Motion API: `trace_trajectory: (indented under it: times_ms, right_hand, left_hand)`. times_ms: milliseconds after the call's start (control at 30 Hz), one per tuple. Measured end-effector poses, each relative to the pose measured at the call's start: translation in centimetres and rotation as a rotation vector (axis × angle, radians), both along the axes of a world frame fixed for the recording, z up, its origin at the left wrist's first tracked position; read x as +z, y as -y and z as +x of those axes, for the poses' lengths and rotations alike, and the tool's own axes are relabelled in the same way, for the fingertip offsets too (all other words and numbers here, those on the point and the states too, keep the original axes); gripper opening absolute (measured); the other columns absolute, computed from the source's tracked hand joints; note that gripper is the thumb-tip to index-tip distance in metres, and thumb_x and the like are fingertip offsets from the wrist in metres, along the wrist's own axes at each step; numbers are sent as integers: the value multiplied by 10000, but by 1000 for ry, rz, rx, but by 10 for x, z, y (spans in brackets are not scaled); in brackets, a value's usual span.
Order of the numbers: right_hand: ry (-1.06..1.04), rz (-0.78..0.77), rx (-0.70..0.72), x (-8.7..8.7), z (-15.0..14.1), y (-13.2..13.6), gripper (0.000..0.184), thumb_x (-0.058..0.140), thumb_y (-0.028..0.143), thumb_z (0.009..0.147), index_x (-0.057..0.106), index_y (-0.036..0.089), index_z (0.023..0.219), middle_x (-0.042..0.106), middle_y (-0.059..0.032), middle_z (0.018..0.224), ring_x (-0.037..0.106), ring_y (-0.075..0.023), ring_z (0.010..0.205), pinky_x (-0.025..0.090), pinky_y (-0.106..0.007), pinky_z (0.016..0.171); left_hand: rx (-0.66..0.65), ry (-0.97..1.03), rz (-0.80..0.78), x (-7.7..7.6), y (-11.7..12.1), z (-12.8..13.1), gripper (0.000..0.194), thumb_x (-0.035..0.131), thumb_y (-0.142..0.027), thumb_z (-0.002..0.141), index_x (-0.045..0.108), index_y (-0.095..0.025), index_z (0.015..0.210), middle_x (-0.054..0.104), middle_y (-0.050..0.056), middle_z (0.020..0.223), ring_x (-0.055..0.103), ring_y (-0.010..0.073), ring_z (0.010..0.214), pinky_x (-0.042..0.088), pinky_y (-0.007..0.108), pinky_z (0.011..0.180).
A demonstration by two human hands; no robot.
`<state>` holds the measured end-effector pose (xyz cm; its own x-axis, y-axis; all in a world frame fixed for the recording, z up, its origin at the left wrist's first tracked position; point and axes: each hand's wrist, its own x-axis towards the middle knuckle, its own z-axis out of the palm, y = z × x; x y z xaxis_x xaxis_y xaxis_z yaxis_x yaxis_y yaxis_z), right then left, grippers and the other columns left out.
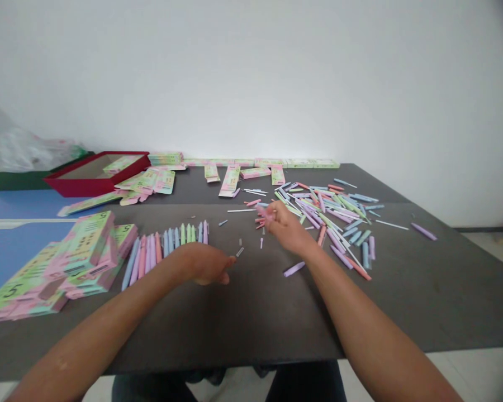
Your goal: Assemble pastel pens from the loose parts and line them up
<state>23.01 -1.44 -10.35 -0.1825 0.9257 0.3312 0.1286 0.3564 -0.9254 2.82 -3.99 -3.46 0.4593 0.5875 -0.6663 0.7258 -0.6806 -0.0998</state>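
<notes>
pinching a translucent pink pen part (263, 213) between thumb and fingers, my right hand (287, 224) is positioned at the left edge of the loose pen parts (314, 209). my left hand (207, 264) is palm-down and partly curled, thumb slightly apart from the fingers; whether it grips anything, i cannot tell.

between and around the hands: two small clear pieces (240, 252) just beyond my left fingertips, one small purple part (261, 243) nearer the right hand, and one purple barrel (294, 269) beside the right forearm. one further purple barrel (423, 231) lies apart at far right, near one white refill (392, 224). the loose parts are blue, green, purple and coral; they overlap, so no exact count can be read.

left of centre: one row of pens (153, 251), about fourteen units, partly hidden by my left forearm. adjacent: stacked cartons (84, 240) in pink, green and yellow, marked "5"; the other print is too blurred to read.

rear: four separate cartons (229, 181) in front of a line of boxes (268, 162) at the wall. rear left: one red tray (96, 181), one green tray (20, 180), one clear plastic bag (29, 151) on the green tray. all items rest on the dark table (251, 318) or its blue covering (25, 237).
</notes>
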Motion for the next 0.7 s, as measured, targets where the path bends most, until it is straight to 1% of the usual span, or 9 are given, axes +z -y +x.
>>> trace_trajectory:
  times_ms: [100,133,200,267,333,400,467,567,700]
  right_hand:
    - [438,155,287,-1,-13,12,143,537,150,787,599,217,897,601,27,732,517,-116,658,364,-233,599]
    - [515,203,360,-1,-19,16,151,518,141,805,609,214,902,626,8,795,542,-129,719,377,-246,641]
    - [564,284,420,-2,-33,24,170,481,130,836,603,205,926,643,-24,902,564,-150,821,392,-265,714]
    - [543,307,361,-3,-46,33,178,466,129,844,562,200,976,635,-43,954,573,-161,864,400,-272,746]
    - [483,290,290,-3,-56,42,203,458,124,841,498,195,1027,624,-49,967,577,-158,865,409,-262,737]
    - [450,310,234,-3,-62,48,170,444,128,844,463,192,1001,611,-49,929,569,-158,831,410,-258,711]
    - [476,386,221,-4,-65,52,102,432,134,847,458,194,925,591,-49,883,544,-164,792,402,-264,691]
    - [544,506,275,-5,-67,54,96,426,110,829,457,195,858,563,-52,877,511,-169,787,392,-270,693]
    - [500,482,271,0,-61,52,165,419,93,818,460,182,952,566,-59,921,518,-165,832,397,-275,736]
  left_hand:
    - [50,21,24,11,-10,-17,579,451,-360,884,300,-193,1418,626,177,1172,613,280,994,465,330,745]
    - [69,49,30,14,-12,-20,582,423,-343,900,255,-178,1432,614,172,1193,607,257,1011,458,306,761]
    - [103,81,37,15,-14,-23,609,412,-359,905,211,-150,1441,601,181,1209,596,250,1037,454,299,779]
    - [80,103,32,12,-13,-20,596,490,-387,862,327,-175,1395,641,156,1155,619,261,985,467,307,739]
    - [59,112,9,8,-12,-14,425,535,-382,835,551,-183,1210,691,116,1058,641,251,914,470,299,719]
    - [20,151,-37,4,-10,-11,309,542,-341,840,623,-186,1094,713,81,996,649,228,871,465,279,715]
    - [5,182,-83,1,-11,-11,240,561,-285,832,651,-194,1035,718,48,986,646,206,871,455,259,737]
    - [30,204,-121,-1,-14,-15,249,597,-244,801,650,-188,1038,725,28,961,647,195,850,449,250,742]
    - [3,249,-107,-1,-18,-19,303,563,-268,821,620,-176,1104,707,59,1014,633,205,894,438,245,755]
